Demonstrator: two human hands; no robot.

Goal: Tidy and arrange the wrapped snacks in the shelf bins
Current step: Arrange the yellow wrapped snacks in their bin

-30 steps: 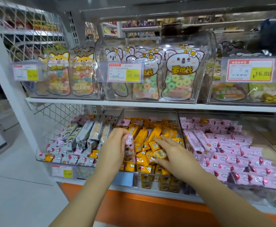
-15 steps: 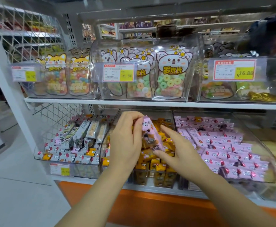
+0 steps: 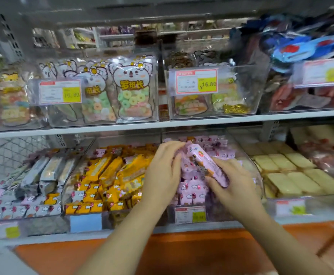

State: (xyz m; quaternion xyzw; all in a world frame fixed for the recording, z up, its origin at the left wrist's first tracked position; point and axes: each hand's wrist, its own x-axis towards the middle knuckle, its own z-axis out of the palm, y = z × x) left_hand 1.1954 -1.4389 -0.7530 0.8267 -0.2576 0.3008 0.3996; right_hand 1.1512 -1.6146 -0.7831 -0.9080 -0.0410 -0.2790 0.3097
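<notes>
Head view. A person stands at a store shelf with both forearms reaching over the lower tier. The left hand curls its fingers over the far end of a pink wrapped bar. The right hand pinches the near end between thumb and fingers. The bar is tilted, far end higher, and is held just above the pink snacks heaped in a clear bin. The two hands and wrists hide much of that heap, and a price tag covers part of the bin's front wall. Just left, a neighbouring bin is filled with yellow packs, with a blank blue label on its front. Further left lie silver bars above a row of small pink-and-white pieces. To the right of the pink bin, pale rectangular cakes lie in rows. A white shelf board runs across directly above the bins and overhangs their rear halves. On it stand clear boxes of koala-printed gummy bags, and a red-bordered tag reading 16.80 masks the contents of the next box along. Blue packets are piled at the upper right. Below the lower tier runs an orange base panel. The frame edges are blurred, so the printing on the outer tags cannot be read.
</notes>
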